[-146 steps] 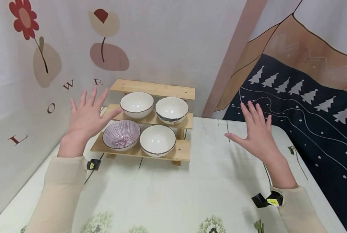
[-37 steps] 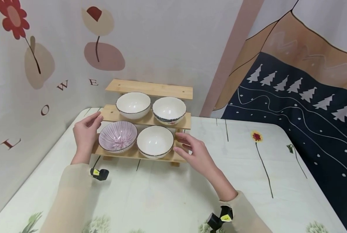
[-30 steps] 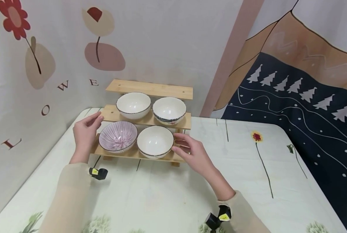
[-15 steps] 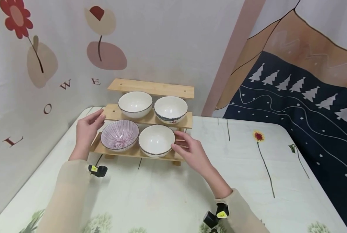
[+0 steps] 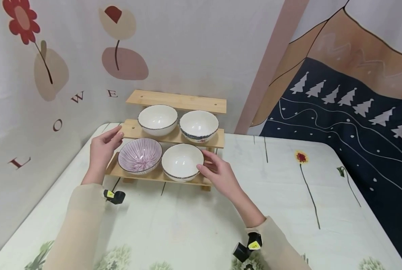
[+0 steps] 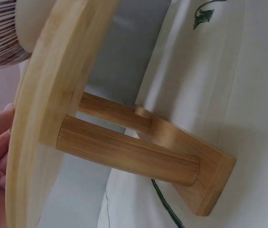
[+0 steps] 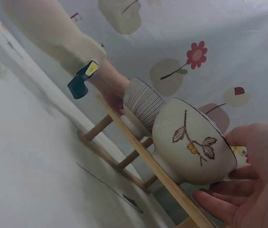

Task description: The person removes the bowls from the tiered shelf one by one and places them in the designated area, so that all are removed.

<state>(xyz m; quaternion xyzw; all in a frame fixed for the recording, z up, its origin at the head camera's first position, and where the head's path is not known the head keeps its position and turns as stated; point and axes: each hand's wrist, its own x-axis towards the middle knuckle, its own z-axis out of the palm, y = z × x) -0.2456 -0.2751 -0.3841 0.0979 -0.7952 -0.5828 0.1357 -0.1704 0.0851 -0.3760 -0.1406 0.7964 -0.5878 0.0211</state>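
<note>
A three-tier wooden shelf rack (image 5: 194, 181) bears several bowls. On its lowest tier sit a purple-striped bowl (image 5: 140, 156) and a white bowl (image 5: 182, 161) with a dark rim. The right hand (image 5: 221, 176) grips that white bowl's right side, thumb over the rim and fingers round the outside. In the right wrist view, the same bowl (image 7: 186, 142) shows a painted branch with leaves, and fingers curl near its base. My left hand (image 5: 103, 148) pinches the left end of the middle tier; the left wrist view shows it partly hidden behind a board (image 6: 53, 114).
On the middle tier stand a plain white bowl (image 5: 157, 120) and a white bowl with a dark patterned band (image 5: 199, 126). The top tier (image 5: 177, 100) is a bare board close to the wall cloth (image 5: 201, 45). A flower-printed cloth (image 5: 187, 225) covers the table.
Both hands, spread above the table earlier, have come to the rack: the left to the middle tier's end, the right to the white bowl. Lately the right thumb has moved over the bowl's rim.
</note>
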